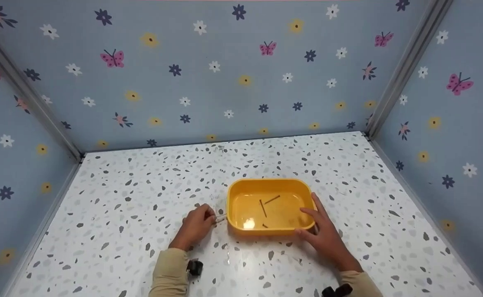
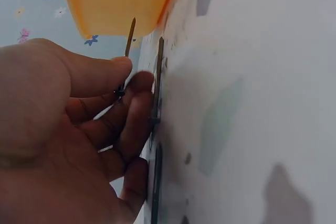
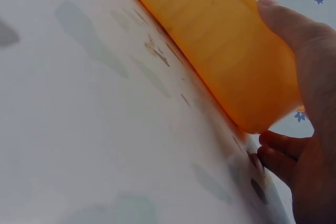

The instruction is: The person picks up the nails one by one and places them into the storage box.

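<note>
My left hand (image 1: 196, 225) is low over the table, just left of a yellow plastic tub (image 1: 270, 181). Between thumb and fingers it pinches a thin nail (image 2: 129, 40), its point toward the tub. Beside it, another dark pointed shape (image 2: 159, 61) shows at the tabletop; whether nail or reflection, I cannot tell. My right hand (image 1: 328, 237) holds the tub's right end, one digit at the rim and other fingers near the base in the right wrist view. Two slim dark nails (image 1: 263, 208) and a shorter dark piece (image 1: 265, 225) lie inside the tub.
Hands and tub are on a white speckled tabletop (image 1: 150, 173). Flowered blue panels (image 1: 225, 90) rise at the back and both sides. A thin shiny streak (image 1: 228, 255) shows on the table in front of the tub's left end.
</note>
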Action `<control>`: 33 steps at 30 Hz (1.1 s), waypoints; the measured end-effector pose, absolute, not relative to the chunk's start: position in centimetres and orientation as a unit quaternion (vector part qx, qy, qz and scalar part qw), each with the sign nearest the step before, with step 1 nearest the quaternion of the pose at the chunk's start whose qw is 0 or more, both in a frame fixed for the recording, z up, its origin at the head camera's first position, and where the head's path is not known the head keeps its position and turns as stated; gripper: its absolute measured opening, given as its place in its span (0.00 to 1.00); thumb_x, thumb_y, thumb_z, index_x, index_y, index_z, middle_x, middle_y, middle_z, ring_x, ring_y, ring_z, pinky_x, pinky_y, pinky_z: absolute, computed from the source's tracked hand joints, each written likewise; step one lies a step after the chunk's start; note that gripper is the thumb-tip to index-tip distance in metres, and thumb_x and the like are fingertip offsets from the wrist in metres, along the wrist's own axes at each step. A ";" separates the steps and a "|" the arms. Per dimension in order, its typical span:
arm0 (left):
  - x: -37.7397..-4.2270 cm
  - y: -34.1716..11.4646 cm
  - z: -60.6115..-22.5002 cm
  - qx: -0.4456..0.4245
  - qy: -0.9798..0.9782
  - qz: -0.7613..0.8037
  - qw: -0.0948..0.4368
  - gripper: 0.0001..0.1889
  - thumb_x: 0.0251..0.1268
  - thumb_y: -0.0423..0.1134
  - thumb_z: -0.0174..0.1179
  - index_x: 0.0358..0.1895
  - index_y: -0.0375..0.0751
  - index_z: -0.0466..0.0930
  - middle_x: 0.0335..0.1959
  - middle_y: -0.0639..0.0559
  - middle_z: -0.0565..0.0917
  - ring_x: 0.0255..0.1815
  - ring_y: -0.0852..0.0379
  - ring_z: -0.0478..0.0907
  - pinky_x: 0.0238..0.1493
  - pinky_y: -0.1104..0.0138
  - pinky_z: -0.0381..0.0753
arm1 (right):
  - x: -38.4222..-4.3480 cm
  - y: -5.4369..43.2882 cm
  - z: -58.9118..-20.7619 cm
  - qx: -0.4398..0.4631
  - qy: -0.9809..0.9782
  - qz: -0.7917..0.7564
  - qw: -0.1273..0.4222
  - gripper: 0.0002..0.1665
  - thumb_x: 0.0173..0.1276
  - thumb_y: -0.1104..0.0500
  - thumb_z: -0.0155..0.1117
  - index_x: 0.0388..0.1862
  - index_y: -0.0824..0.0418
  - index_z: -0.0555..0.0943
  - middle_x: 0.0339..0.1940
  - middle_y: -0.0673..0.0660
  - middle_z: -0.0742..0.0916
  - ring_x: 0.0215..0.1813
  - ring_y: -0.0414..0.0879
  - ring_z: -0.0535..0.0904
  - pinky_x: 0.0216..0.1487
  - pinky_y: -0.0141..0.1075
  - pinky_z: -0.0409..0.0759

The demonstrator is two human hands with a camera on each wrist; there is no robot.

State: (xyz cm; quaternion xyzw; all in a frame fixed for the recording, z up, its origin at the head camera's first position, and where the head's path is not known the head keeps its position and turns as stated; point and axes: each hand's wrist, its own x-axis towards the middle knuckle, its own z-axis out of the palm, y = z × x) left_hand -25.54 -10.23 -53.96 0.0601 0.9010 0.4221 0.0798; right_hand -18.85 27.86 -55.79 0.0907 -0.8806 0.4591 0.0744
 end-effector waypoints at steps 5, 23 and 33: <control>-25.5 -10.6 -54.1 0.064 0.890 0.446 0.073 0.02 0.70 0.35 0.61 0.40 0.42 0.78 0.33 0.54 0.80 0.35 0.56 0.75 0.41 0.61 0.75 | -18.8 27.8 -55.6 0.093 -0.881 0.458 0.077 0.39 0.63 0.42 0.73 0.69 0.54 0.74 0.84 0.46 0.48 0.81 0.52 0.46 0.69 0.22 0.50; -25.4 -10.6 -54.3 0.053 0.882 0.462 0.075 0.04 0.69 0.34 0.61 0.44 0.43 0.83 0.34 0.54 0.82 0.37 0.56 0.77 0.44 0.59 0.77 | -19.0 27.9 -55.6 0.092 -0.885 0.450 0.071 0.40 0.63 0.40 0.72 0.70 0.53 0.73 0.84 0.46 0.47 0.81 0.52 0.46 0.71 0.29 0.53; -25.5 -10.4 -54.5 0.041 0.897 0.435 0.067 0.04 0.69 0.35 0.61 0.42 0.45 0.84 0.34 0.55 0.82 0.37 0.56 0.77 0.44 0.58 0.77 | -18.8 27.8 -55.8 0.091 -0.889 0.442 0.081 0.40 0.62 0.40 0.73 0.69 0.53 0.75 0.84 0.45 0.48 0.81 0.50 0.48 0.72 0.37 0.57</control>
